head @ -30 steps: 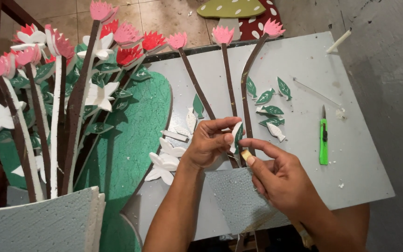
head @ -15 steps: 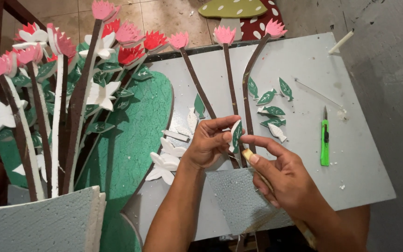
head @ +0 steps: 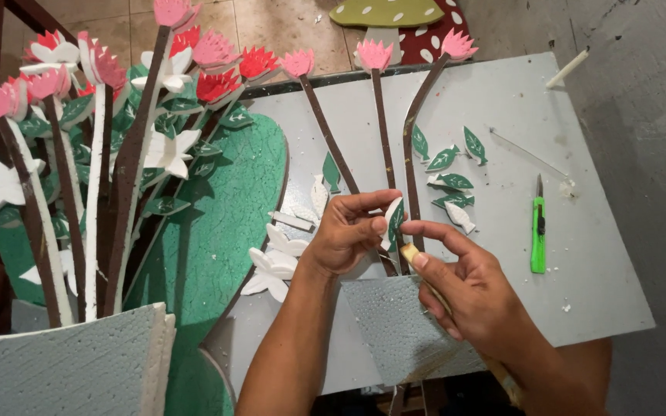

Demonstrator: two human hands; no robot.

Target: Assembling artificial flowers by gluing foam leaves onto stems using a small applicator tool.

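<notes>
Both hands were closed: left hand (head: 348, 235) pinched a green foam leaf (head: 395, 222) against a brown stem (head: 411, 154); right hand (head: 472, 289) gripped a yellow stick (head: 410, 254) above the grey bench (head: 618, 254), tiled floor (head: 271, 23) behind.

Leaf (head: 395, 221) pinched in left hand (head: 348, 231): matt green foam, white cut edge. Grey block (head: 402, 331) below right hand (head: 472, 296) is pebbly, rough styrofoam; grey board (head: 495, 115) is smoother, matt, dusted with white crumbs. Cutter (head: 538, 235): glossy green plastic body, metal blade; brown stems (head: 410, 146) look matt painted foam.
</notes>
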